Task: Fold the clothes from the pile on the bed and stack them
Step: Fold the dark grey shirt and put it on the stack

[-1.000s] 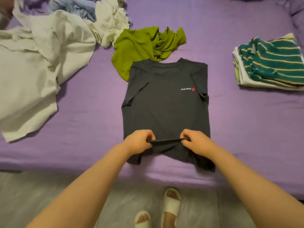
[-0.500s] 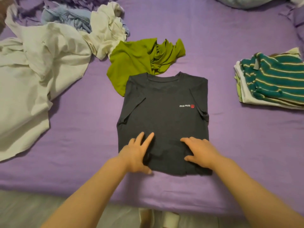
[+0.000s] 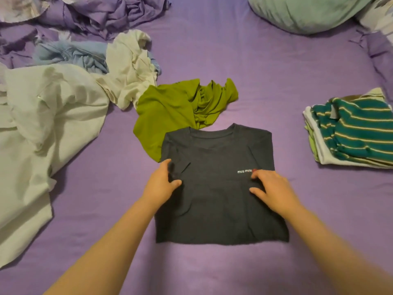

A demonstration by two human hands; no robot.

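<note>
The left hand [image 3: 162, 183] is laid on the left side of the dark grey t-shirt [image 3: 217, 188], fingers stretched forward and only slightly bent, thumb out to the side, nothing pinched as far as can be seen (a bit of motion blur at the fingertips, so the exact contact is hard to read). The right hand [image 3: 270, 188] is pressed flat on the shirt's right side, fingers relaxed and spread, its fingertips just covering the red mark at the end of the small white "miu miu" print. Both hands are kept apart, one on each half of the shirt.

The shirt itself is spread front-up in the middle of the purple bed sheet [image 3: 276, 81], sleeves tucked in so a tidy rectangle is formed, collar pointed away.

Its top left corner is overlapped onto a crumpled olive-green garment [image 3: 180, 107]. Further left, the unfolded pile [image 3: 63, 92] can be seen: a big pale cloth, a cream piece, something light blue, and rumpled purple fabric behind. Off to the right, well apart from the shirt, a folded stack [image 3: 350, 135] is topped by a teal striped item. A pale green pillow [image 3: 302, 11] is parked at the far edge.
</note>
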